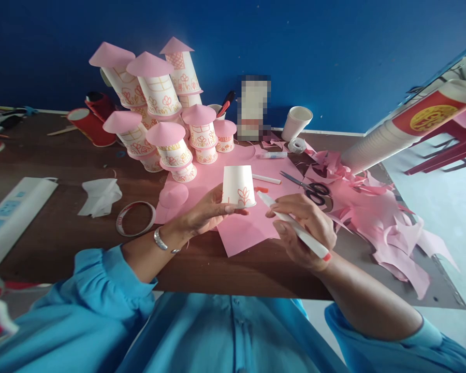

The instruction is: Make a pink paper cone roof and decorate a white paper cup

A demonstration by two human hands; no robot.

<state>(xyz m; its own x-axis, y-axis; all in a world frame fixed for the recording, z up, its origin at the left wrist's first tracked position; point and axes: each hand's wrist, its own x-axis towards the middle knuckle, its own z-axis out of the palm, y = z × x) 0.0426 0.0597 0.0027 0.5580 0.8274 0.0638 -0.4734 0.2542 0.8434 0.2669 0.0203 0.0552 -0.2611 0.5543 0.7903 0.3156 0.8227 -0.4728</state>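
Observation:
My left hand (206, 213) grips a white paper cup (237, 181), held upside down with its rim at the bottom. An orange-red flower is drawn low on the cup's side. A white felt-tip marker (301, 231) with a red end lies between the fingers of my right hand (308, 223). Its tip points at the cup and stays a little apart from it. Just behind the tip, an orange cap (261, 190) and another white marker (270, 178) rest on pink paper (243, 235).
Decorated cup towers (161, 96) with pink cone roofs stand at the back left. Scissors (308, 187) and pink scraps (376, 223) lie to the right, below a long stack of cups (392, 132). A tape roll (135, 218) lies left. A blue wall (314, 46) closes the back.

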